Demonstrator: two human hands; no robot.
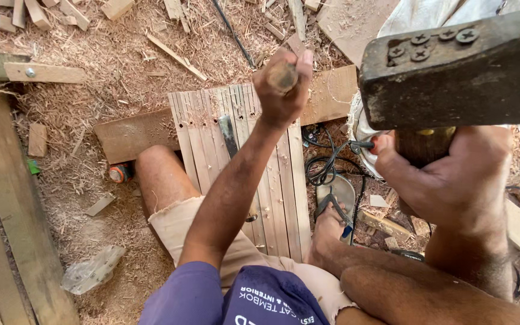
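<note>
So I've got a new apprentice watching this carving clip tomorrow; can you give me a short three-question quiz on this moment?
1. True or false: the right hand holds a wooden mallet raised close to the camera.
2. Multiple choice: the left hand is closed around A) a chisel handle, B) a saw, C) a paintbrush.
3. Fill in: the row of wooden slats lies on the ground between the person's ____.

Key
1. True; screw heads show in the mallet's side.
2. A; the handle stands upright over the slats.
3. Legs; one bare knee is at one side, a sandalled foot at the other.
</note>
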